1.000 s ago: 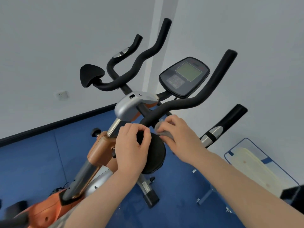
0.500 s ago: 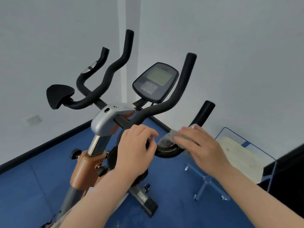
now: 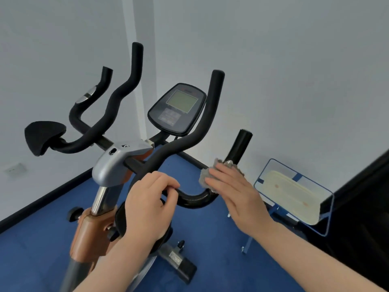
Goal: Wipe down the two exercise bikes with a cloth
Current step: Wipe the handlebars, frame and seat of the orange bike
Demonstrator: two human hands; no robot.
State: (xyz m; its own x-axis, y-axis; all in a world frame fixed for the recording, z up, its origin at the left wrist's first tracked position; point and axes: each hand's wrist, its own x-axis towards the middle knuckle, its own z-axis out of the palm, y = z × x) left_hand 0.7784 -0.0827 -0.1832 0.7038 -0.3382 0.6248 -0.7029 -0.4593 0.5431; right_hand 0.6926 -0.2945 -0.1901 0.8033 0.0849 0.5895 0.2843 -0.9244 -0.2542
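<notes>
head view showed my left hand [image 3: 150,204] gripping the handlebar [image 3: 194,202] of the exercise bike [image 3: 117,165] to steady it, while my right hand [image 3: 233,192], fingers straight, pressed the cloth [image 3: 205,175] on its right bend for wiping.

No text, brand or number can be read. The exercise bike's console [image 3: 177,110] has a pale green screen and a button panel below it, but any markings there are too blurred to make out.
</notes>
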